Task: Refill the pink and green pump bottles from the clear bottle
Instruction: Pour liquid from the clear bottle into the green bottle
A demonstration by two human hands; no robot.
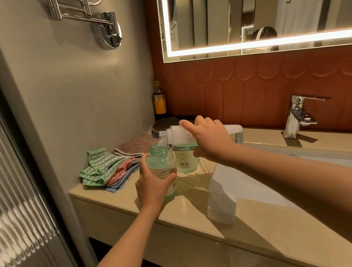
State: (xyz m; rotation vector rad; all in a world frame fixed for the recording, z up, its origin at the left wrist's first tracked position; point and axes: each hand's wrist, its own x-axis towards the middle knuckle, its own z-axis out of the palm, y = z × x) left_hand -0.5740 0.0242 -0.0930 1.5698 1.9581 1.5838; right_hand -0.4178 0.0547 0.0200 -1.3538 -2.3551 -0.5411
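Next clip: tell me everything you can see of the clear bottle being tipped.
The clear bottle looks like see-through plastic, with a threaded, uncapped neck and faint lettering near the shoulder. It is held nearly level in the air, neck to the left. Liquid pools along its lower side. The right hand grips its middle. Its mouth sits just over the open neck of the green bottle held by the left hand; whether they touch is unclear.
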